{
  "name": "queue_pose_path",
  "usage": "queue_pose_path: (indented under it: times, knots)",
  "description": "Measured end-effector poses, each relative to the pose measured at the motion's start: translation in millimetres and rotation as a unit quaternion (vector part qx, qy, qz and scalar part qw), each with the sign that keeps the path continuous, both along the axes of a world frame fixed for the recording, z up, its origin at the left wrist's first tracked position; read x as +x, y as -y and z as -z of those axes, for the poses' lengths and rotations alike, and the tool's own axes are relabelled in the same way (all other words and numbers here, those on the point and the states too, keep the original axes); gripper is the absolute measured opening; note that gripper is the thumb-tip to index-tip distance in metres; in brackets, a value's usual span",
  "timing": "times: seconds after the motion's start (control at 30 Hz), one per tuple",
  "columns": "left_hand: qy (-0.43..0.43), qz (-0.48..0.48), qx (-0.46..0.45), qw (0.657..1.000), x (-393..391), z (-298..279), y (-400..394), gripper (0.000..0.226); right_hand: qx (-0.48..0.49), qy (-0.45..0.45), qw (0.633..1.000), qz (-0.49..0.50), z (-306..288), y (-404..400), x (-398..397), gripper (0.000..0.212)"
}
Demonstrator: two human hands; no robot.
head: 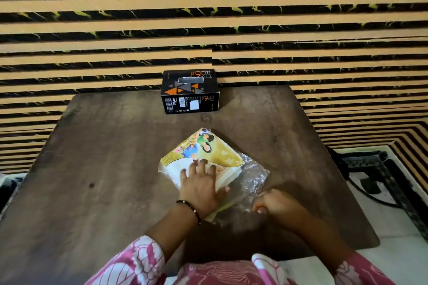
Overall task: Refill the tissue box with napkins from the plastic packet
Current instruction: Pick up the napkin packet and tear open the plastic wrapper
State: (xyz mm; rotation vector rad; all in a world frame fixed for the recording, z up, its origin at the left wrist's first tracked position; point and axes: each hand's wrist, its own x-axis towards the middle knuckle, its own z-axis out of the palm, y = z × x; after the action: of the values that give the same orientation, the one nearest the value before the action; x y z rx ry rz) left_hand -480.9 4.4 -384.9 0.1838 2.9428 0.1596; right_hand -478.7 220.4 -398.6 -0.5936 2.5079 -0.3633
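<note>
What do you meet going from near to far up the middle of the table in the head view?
Pink patterned sleeves → left hand pressing flat on the napkin packet, with the right hand pinching its loose clear plastic → bare table → black tissue box → striped wall.

The tissue box at twelve o'clock is black, patterned with orange and grey triangles, with white print and a white label on its near side. The plastic packet at centre has a yellow printed panel with figures in green and blue, over white napkins; its loose end toward four o'clock is clear and shiny. The table is dark brown woodgrain. The wall shows tan stripes alternating with black, yellow-veined bands. The sleeves at six o'clock are pink with white leaf outlines. The bracelet is black.
</note>
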Motion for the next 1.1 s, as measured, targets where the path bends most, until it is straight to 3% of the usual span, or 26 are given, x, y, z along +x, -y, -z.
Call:
queue_pose_path:
  times: [0.13,0.2,0.3,0.37,0.47,0.53,0.67,0.73,0.8,0.83,0.93,0.97,1.0,1.1]
  knots:
    - [0.046,0.085,-0.002,0.995,15,-3,-29,0.067,0.007,-0.025,1.0,-0.016,7,1,3,0.022]
    - [0.069,0.086,-0.022,0.994,11,-8,-31,0.05,0.01,-0.056,0.998,-0.033,11,-3,6,0.03]
    - [0.013,0.042,0.055,0.998,-2,-12,-19,0.02,-0.021,-0.051,0.998,-0.038,14,-7,10,0.03]
    - [-0.033,0.005,0.132,0.991,-10,-17,-13,0.017,-0.138,-0.016,0.989,0.043,0,0,11,0.02]
    - [-0.062,-0.021,0.183,0.981,-17,-27,-11,0.018,-0.342,-0.107,0.907,0.22,-25,15,5,0.008]
    - [-0.06,-0.03,0.193,0.979,-17,-28,-13,0.022,-0.393,-0.11,0.87,0.277,-32,26,-1,0.011]
    - [-0.041,-0.037,0.202,0.978,-8,-25,-20,0.03,-0.251,0.024,0.932,0.26,-5,46,-6,0.02]
    - [-0.037,-0.036,0.2,0.978,-5,-24,-22,0.031,-0.232,0.043,0.925,0.299,13,54,-4,0.025]
    - [-0.024,-0.027,0.201,0.979,-2,-21,-21,0.031,-0.288,0.049,0.88,0.374,22,58,-1,0.024]
    - [-0.016,-0.014,0.203,0.979,-1,-20,-20,0.03,-0.342,0.071,0.837,0.421,23,59,-1,0.022]
    - [0.018,0.047,0.199,0.979,0,-17,-19,0.03,-0.499,0.219,0.657,0.521,18,65,-6,0.022]
    - [0.022,0.061,0.197,0.978,-2,-19,-18,0.032,-0.519,0.25,0.621,0.532,17,65,-9,0.023]
    - [0.019,0.062,0.195,0.979,-7,-20,-15,0.035,-0.526,0.265,0.603,0.538,17,64,-13,0.022]
    - [-0.04,-0.004,0.236,0.971,-32,-21,11,0.036,-0.503,0.282,0.602,0.553,19,62,-23,0.018]
